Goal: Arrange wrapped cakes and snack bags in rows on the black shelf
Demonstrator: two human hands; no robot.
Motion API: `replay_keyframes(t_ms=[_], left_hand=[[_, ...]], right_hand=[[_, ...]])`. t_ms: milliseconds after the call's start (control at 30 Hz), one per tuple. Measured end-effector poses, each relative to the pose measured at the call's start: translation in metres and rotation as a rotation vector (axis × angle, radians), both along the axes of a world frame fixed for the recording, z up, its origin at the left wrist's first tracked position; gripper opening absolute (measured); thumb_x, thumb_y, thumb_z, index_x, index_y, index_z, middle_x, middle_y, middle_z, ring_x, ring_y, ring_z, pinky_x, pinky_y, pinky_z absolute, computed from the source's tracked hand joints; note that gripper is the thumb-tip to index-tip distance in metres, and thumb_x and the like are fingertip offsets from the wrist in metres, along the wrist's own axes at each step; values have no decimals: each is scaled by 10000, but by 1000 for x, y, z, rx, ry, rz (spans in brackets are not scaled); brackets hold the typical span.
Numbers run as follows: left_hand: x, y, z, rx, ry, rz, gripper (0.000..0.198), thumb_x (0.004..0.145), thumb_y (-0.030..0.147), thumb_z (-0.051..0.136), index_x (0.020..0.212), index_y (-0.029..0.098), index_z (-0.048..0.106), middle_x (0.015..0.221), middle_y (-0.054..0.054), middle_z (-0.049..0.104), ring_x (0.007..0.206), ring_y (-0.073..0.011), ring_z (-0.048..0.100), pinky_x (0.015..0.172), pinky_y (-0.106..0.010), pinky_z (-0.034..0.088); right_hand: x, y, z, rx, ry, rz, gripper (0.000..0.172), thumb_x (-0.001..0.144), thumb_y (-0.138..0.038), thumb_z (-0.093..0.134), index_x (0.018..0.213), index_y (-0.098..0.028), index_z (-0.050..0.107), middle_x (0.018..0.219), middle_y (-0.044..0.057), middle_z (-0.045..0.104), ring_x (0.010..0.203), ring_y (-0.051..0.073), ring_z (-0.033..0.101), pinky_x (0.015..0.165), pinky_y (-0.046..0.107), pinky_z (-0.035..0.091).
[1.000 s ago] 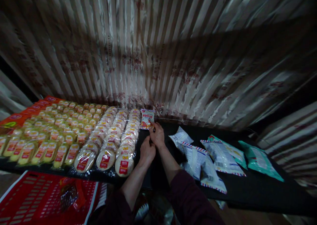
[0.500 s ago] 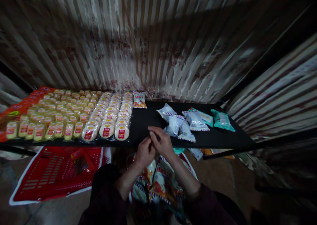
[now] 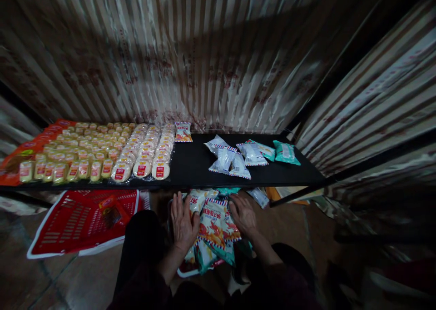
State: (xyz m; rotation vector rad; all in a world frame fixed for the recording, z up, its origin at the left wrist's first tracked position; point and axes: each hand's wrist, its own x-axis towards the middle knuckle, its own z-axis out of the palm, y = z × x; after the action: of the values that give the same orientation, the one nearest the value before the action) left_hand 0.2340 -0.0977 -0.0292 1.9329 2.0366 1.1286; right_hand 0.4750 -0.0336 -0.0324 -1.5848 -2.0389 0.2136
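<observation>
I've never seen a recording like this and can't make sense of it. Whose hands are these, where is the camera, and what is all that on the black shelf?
There is no machine here. A person wears a camera on the head, so you look forward and down at their own two bare hands. The left hand lies flat and open on a pile of snack packets low down in front of the shelf. The right hand touches the pile's other side; whether it grips, I cannot tell. On the black shelf, at the left, lie rows of wrapped round cakes and smaller yellow packs. One red-printed packet lies at the back. White packets and teal packets lie at the right. A red basket lies on the floor at the left.
</observation>
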Motion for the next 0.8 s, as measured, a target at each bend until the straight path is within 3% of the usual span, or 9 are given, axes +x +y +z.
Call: replay_keyframes(t_ms=[133,400,600,800], left_hand=[[-6,-13,-13,-27,-98,86,558,903,359,427,1423,164,365,1552,-142,216,1428,-300,185,1127,-516,240],[-4,-32,-47,-63,-401,145,519,950,369,296,1419,158,369,1509,-134,330,1409,-236,267,1151,-442,243],[-5,-31,-58,-4,-435,121,485,950,346,300,1383,164,420,1492,-124,365,1407,-230,272,1156,-453,237],[-3,-30,-66,-7,-406,147,471,943,345,319,1352,157,458,1488,-130,367,1419,-242,238,1157,-475,223]], right_hand=[[4,12,-2,-67,39,21,433,929,-425,365,1198,-193,613,1212,98,646,1149,238,569,1009,433,436],[22,27,-10,-44,-84,52,421,933,-393,356,1128,-190,670,1192,93,663,1132,247,548,1008,449,404],[20,35,-16,-40,-190,63,448,954,-411,322,1197,-193,629,1201,78,661,1190,247,484,987,444,372],[15,35,-18,-106,-280,-30,460,965,-387,279,1250,-195,584,1206,78,651,1139,276,482,924,441,387]])
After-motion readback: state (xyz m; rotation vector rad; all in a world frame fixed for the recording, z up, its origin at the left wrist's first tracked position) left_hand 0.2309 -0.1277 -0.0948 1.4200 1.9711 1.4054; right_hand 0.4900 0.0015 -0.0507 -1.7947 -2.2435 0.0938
